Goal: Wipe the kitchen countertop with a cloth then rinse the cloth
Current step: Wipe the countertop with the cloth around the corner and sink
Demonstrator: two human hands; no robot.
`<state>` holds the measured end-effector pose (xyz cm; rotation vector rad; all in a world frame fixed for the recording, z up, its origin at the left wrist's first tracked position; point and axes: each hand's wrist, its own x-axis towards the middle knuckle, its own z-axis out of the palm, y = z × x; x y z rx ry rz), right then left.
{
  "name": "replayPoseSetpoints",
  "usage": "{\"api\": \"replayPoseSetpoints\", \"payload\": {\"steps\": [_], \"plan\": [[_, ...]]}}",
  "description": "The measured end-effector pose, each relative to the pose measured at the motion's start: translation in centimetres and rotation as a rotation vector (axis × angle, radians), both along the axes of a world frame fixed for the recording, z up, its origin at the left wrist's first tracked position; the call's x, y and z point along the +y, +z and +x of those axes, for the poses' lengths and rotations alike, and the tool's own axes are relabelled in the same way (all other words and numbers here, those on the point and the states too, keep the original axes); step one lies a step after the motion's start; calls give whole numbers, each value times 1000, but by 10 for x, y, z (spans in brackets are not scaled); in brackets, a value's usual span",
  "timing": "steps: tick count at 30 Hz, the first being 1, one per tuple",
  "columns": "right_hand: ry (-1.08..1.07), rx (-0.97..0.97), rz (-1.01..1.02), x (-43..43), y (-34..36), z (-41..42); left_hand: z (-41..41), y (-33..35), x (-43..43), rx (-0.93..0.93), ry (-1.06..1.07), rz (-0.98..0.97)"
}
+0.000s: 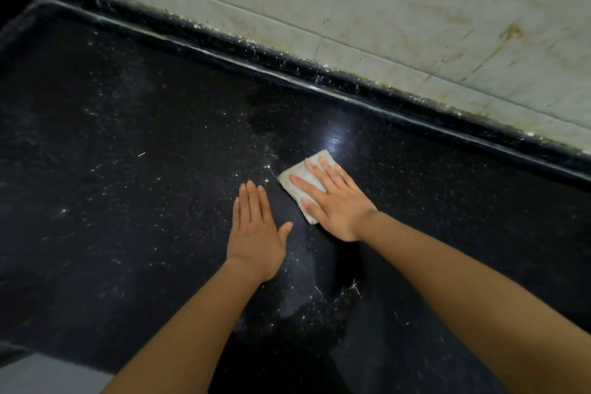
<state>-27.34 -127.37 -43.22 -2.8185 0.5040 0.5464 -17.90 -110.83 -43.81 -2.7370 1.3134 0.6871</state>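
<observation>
Two hands on a black speckled tabletop (112, 137).
Right hand (332, 201) presses flat, fingers straight, on a folded pale cloth (307, 174); left hand (256, 230) lies open, holding nothing.

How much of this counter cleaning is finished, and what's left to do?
Partly done, it seems: a shiny streaked patch beside the cloth looks freshly wiped. In hand: the right hand presses the folded cloth flat on the countertop, while the left hand rests flat beside it. Left: pale specks dot the surface to the left, and the cloth is not yet rinsed; no sink shows.
</observation>
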Motion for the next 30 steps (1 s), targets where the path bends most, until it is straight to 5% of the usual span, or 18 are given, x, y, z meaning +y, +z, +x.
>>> {"api": "replayPoseSetpoints", "payload": {"steps": [15,30], "plan": [[-85,27,6,-25,-4,152,0,-4,-1,-26,11,-6],[-31,29,-23,32,-1,-30,-26,12,23,-127,54,-122]]}}
